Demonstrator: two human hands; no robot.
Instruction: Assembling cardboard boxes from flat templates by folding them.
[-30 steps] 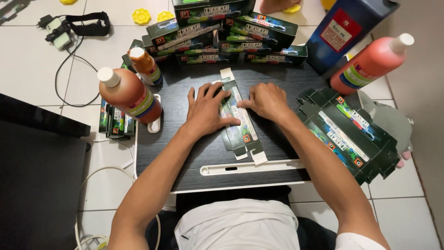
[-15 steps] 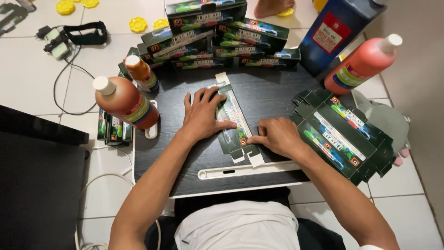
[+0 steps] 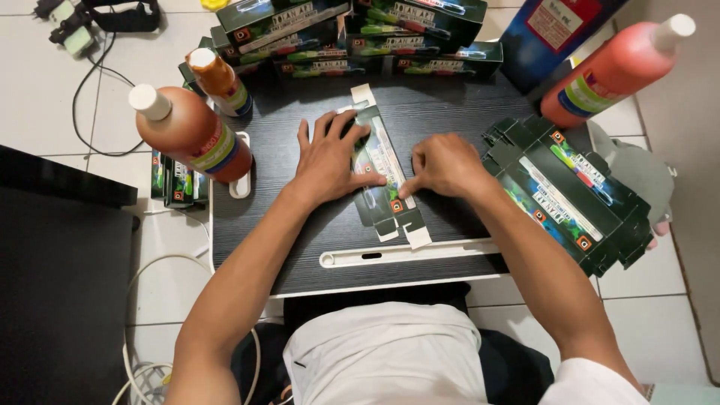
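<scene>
- Flat carton blank (image 3: 382, 176), dark green with a white strip down its length, lies on the black lap table (image 3: 300, 247) between your hands, its white tabs pointing toward you
- Since a moment ago your right hand (image 3: 446, 165) has slid back up from the near end of the blank to its middle, which reads as the long crease having been run along once
- Your left hand (image 3: 330, 157) has stayed put, spread flat with fingers splayed over the blank's left panel, thumb tucked against the edge
- Your right hand is loosely curled, fingertips pressed down on the right edge, pinching nothing
- Right of your right hand: a fanned stack of flat cartons (image 3: 570, 191)
- Beyond your fingertips: a row of made-up boxes (image 3: 360, 34)
- Left of your left hand: two orange squeeze bottles (image 3: 191, 135)
</scene>
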